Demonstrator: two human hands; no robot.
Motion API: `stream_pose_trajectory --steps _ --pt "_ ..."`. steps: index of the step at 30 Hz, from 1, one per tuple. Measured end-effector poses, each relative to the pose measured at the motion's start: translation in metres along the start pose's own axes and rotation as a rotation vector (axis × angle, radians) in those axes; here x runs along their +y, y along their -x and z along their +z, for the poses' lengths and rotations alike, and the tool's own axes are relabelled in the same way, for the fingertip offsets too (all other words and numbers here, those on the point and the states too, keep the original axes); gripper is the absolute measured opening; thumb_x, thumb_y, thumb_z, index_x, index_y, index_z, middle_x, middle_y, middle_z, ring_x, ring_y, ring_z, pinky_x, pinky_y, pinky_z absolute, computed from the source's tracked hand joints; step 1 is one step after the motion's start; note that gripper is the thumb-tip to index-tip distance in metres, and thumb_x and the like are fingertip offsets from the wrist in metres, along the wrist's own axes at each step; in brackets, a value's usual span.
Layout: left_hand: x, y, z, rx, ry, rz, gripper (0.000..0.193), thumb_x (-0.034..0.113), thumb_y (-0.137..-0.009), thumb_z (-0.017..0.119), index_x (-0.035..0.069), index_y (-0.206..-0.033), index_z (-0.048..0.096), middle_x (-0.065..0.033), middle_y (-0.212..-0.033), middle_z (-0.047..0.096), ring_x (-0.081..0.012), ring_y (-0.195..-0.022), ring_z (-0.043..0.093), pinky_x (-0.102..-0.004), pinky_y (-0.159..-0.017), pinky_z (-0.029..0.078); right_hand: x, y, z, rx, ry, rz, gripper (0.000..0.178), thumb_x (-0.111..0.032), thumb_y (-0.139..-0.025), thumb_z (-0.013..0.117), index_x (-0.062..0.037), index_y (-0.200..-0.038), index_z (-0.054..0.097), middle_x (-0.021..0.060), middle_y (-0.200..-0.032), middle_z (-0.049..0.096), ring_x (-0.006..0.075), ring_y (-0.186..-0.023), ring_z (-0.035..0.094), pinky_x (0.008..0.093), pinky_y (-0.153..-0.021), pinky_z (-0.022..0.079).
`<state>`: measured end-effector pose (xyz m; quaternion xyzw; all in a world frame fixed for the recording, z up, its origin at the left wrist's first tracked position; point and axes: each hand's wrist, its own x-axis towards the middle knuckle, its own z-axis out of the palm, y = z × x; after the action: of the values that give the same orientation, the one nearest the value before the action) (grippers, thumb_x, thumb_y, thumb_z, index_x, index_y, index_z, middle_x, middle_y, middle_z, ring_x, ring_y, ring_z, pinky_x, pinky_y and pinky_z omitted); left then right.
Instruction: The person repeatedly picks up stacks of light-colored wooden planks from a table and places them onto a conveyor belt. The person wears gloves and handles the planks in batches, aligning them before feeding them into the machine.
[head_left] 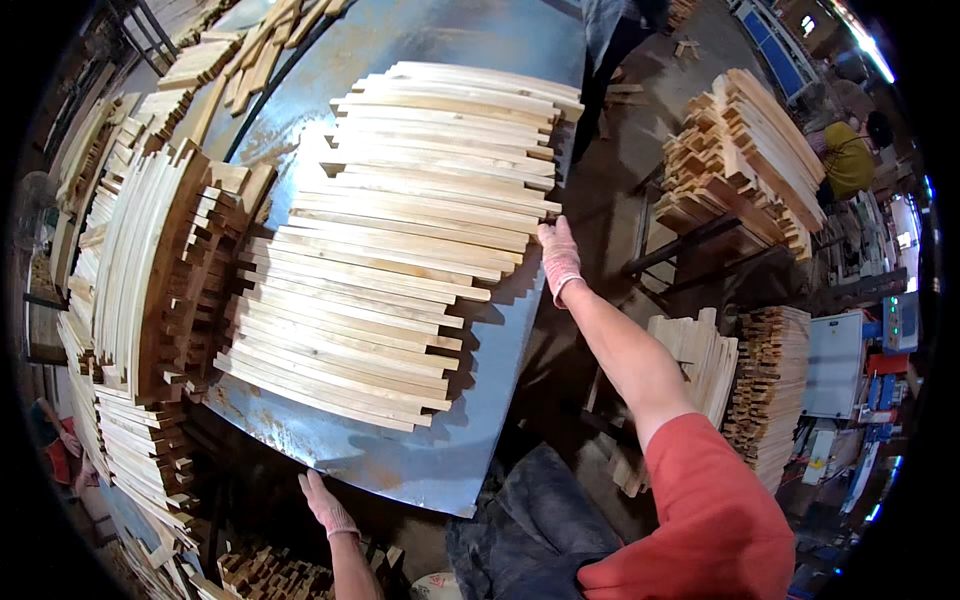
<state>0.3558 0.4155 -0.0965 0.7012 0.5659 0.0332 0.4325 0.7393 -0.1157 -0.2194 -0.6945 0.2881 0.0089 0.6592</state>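
Pale wooden strips (390, 230) lie side by side in a long row on a metal-topped table (470, 440), their right ends uneven. My right hand (560, 258), in a pinkish work glove, is at the table's right edge. Its outstretched fingertips are at the end of one strip, around the middle of the row, and are not wrapped round it. My left hand (325, 505), gloved too, is by the table's near edge, below the nearest strips. Its fingers are extended and it holds nothing I can see.
Tall stacks of strips (140, 270) stand close along the table's left side. At the right, a wood pile (740, 160) rests on a metal stand, with more stacks (770, 390) nearer. Someone in dark clothing (615, 40) stands at the far right corner; a person in yellow (850, 160) is farther off.
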Motion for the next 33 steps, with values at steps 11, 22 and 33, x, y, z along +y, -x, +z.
stream_pose_trajectory --steps 11,22,33 --pt "-0.064 -0.033 0.021 0.066 -0.021 0.170 0.068 0.039 -0.114 0.045 -0.001 -0.165 0.027 -0.0146 -0.168 0.035 -0.0285 -0.150 0.039 -0.0373 -0.126 0.029 -0.002 0.190 -0.083 -0.679 0.251 0.240 0.052 -0.023 -0.104 0.066 0.0013 -0.149 0.056 0.0146 -0.139 0.069 0.0230 -0.130 0.064 0.0352 -0.114 0.047" --pt "0.016 0.022 0.048 0.115 0.679 0.075 0.077 0.051 -0.109 0.053 0.015 -0.170 0.022 -0.0055 -0.168 0.035 -0.0245 -0.146 0.043 -0.0388 -0.123 0.035 -0.061 0.087 0.127 -0.854 0.131 -0.150 0.067 -0.026 -0.103 0.067 0.0020 -0.159 0.042 0.0158 -0.149 0.060 0.0239 -0.141 0.054 0.0334 -0.118 0.040" --pt "-0.065 0.105 0.081 -0.315 1.001 -0.356 0.070 0.043 -0.099 0.070 0.004 -0.153 0.049 -0.0156 -0.143 0.062 -0.0317 -0.128 0.062 -0.0460 -0.112 0.050 -0.050 0.114 0.013 -0.925 0.079 0.326 0.059 -0.012 -0.094 0.067 0.0028 -0.148 0.051 0.0083 -0.118 0.067 0.0159 -0.102 0.063 0.0306 -0.089 0.054"
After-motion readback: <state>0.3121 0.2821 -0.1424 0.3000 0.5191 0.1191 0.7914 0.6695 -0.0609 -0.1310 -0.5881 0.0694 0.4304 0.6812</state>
